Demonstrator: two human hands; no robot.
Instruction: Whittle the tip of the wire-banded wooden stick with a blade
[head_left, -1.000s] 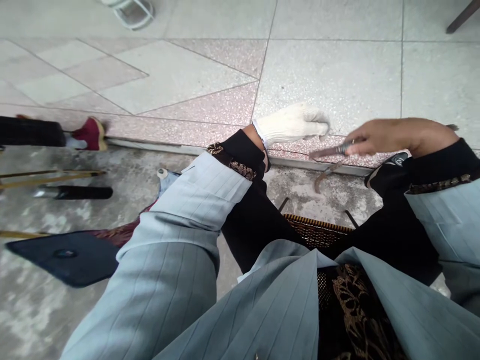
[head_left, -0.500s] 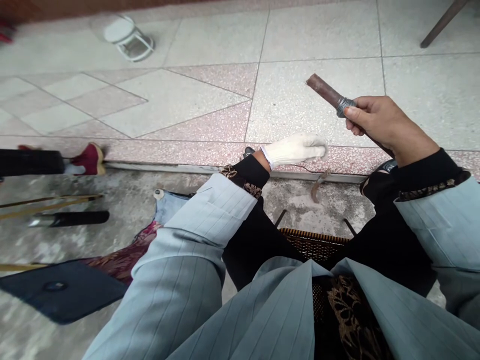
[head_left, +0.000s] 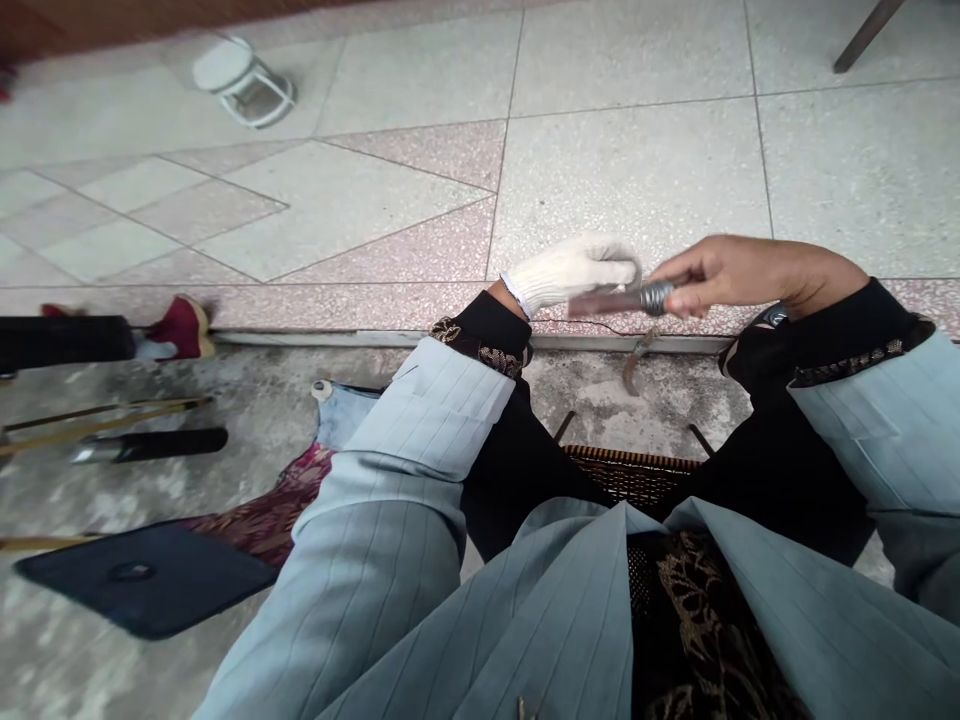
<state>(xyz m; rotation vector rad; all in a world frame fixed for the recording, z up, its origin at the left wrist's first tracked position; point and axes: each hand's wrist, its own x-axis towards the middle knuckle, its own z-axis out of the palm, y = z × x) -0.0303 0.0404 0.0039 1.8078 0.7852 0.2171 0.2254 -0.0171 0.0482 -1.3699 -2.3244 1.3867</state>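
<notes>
Nearest to me are the front of my pale blue pinstriped jacket (head_left: pixel 450 620) and my black trousers (head_left: pixel 780 440), with the woven edge of a brown seat (head_left: pixel 637 470) between my knees. On the concrete (head_left: pixel 90 500) to my left lie a navy cloth (head_left: pixel 82 580) and, farther out, a black-handled thing (head_left: pixel 172 442). Ahead, a curved brown piece (head_left: pixel 634 368) sits at the near edge of the raised tiled floor (head_left: pixel 637 180); I cannot tell what it is. Over that same edge are my hands. My right hand (head_left: pixel 724 278), bare, is closed round a brown bar (head_left: pixel 609 302), slightly blurred, which points left, its end in front of my gloved left hand (head_left: pixel 577 275); whether they touch is unclear. My left hand is palm-down with fingers bent, and I cannot tell whether it pinches anything. Silvery wire (head_left: pixel 658 298) is wound round the bar just beyond my right fingers. I judge the bar stiff, fairly weighty toward its far end and hard to break; the best hold seems right behind the wire, whose ridges should stop my grip sliding, though loose ends could scratch bare skin. Near the tiled floor's edge at left is another person's red shoe (head_left: pixel 180 328); beyond stand a white stool (head_left: pixel 251 85) and, at right, a dark furniture leg (head_left: pixel 866 35).
</notes>
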